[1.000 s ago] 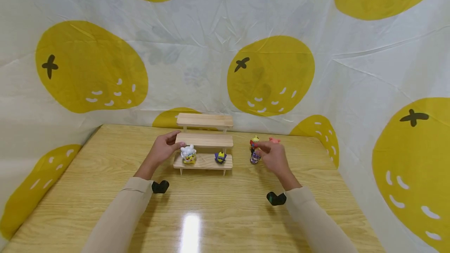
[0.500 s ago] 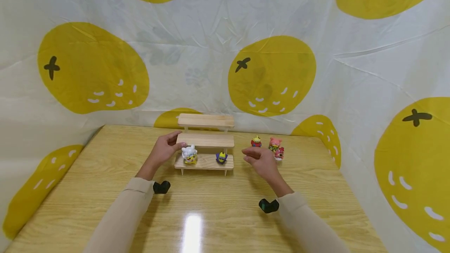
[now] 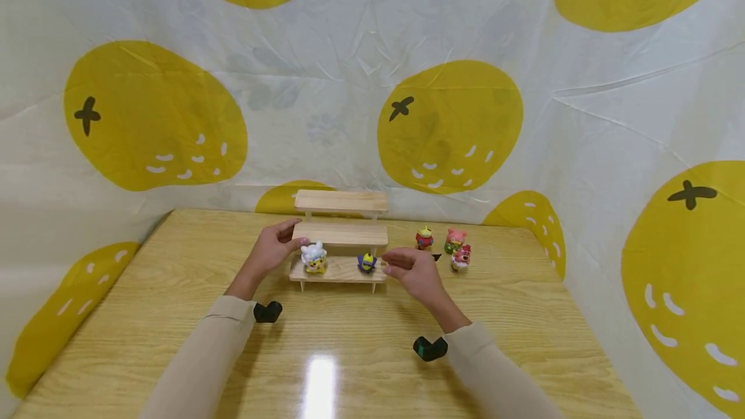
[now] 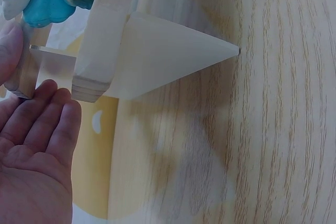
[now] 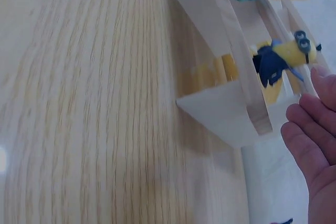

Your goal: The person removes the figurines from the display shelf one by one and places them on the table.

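Observation:
A three-tier wooden display stand point(image 3: 343, 234) stands towards the back of the table. My left hand point(image 3: 269, 252) holds the left end of its middle shelf, with thumb and fingers about the board point(image 4: 22, 80). On the bottom shelf sit a yellow figurine with a white fluffy hood point(image 3: 314, 257) and a Minion figurine in a dark cape point(image 3: 367, 262). My right hand point(image 3: 416, 273) is beside the stand's right end, near the Minion. In the right wrist view its fingers point(image 5: 302, 142) look extended, with nothing seen held. Whether they touch the stand, I cannot tell.
Right of the stand are a figurine in red and blue point(image 3: 424, 238), a pink figurine point(image 3: 455, 240) and a red-and-white figurine point(image 3: 460, 257). A black pointed piece point(image 3: 436, 257) shows behind my right hand. Patterned cloth point(image 3: 326, 121) hangs behind the table.
My right hand has moved left, from the figurines to the stand's right end. The purple striped figurine it was at is hidden from the head view. My left hand has stayed in place.

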Demonstrator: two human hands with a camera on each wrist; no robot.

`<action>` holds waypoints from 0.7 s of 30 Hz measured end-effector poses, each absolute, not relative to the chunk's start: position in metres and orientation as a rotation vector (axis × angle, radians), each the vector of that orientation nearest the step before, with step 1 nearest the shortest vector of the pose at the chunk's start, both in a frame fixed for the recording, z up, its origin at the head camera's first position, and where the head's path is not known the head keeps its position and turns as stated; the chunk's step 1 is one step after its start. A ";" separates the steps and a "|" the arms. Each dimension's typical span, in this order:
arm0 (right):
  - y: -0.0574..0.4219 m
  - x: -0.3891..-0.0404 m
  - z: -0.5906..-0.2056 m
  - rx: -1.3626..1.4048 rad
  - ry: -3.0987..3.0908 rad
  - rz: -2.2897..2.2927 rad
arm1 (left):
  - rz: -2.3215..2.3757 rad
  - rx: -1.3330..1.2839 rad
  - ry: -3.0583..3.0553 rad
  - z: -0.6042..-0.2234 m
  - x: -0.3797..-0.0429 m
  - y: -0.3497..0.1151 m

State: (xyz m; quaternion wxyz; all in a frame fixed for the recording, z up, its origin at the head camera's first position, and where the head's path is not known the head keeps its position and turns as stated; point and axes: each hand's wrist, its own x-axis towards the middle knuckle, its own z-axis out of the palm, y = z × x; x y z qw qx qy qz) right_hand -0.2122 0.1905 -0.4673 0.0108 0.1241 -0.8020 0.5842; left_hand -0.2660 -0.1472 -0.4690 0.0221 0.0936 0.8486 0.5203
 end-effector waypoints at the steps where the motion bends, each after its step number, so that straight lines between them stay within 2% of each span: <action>1: 0.188 -0.211 -0.466 0.391 -2.497 1.844 | 1.620 0.287 2.626 -0.469 -0.266 -0.147; 21: 0.150 -0.215 -0.470 0.330 -2.453 1.910 | 1.640 0.290 2.633 -0.470 -0.266 -0.147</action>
